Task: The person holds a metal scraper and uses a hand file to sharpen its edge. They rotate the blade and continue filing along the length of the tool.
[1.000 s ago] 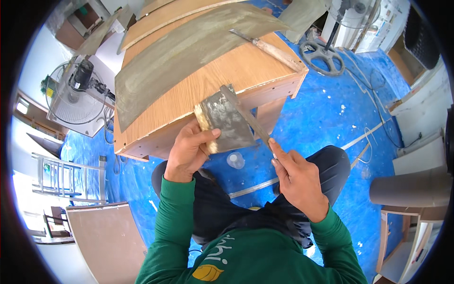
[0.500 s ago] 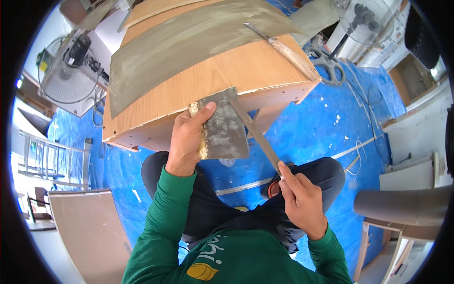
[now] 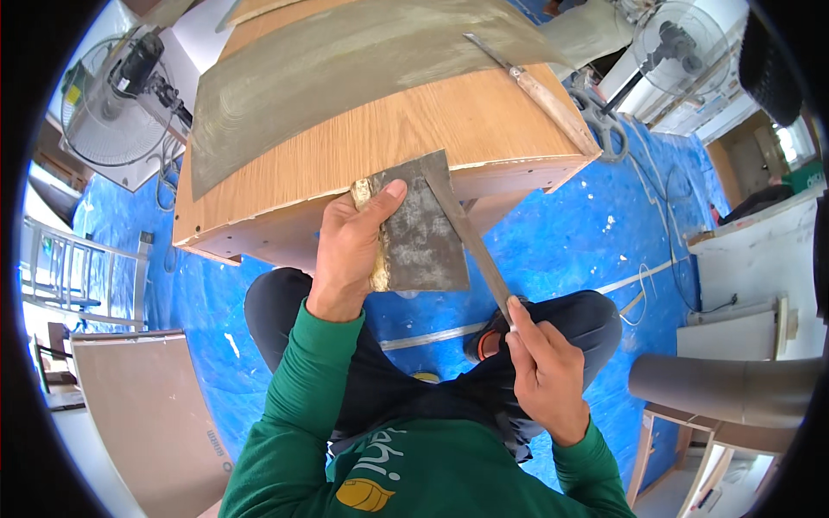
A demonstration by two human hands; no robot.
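My left hand [image 3: 345,255] grips a square dark-grey metal blade [image 3: 419,233] by its rough, pale yellow edge strip [image 3: 377,269], thumb over the top. A long narrow flat bar [image 3: 471,242], like a file, is in my right hand [image 3: 548,371]; its far end lies against the blade's upper right part. Both are held at the front edge of a wooden cabinet [image 3: 319,142]. On the cabinet lie a long sheet coated grey-olive [image 3: 371,56] and, at the right, a narrow-bladed tool with a worn wooden handle [image 3: 553,108].
Fans stand at the left [image 3: 117,129] and upper right [image 3: 678,47]. A metal ladder [image 3: 60,263], a leaning board [image 3: 147,414], a grey tube [image 3: 725,380] and cables [image 3: 665,224] surround me on blue floor sheeting [image 3: 561,242]. Someone's green sleeve [image 3: 799,180] shows far right.
My left hand has risen and turned the blade more upright, its thumb moving up the strip. My right hand has shifted down and right with the bar. The view has shifted slightly.
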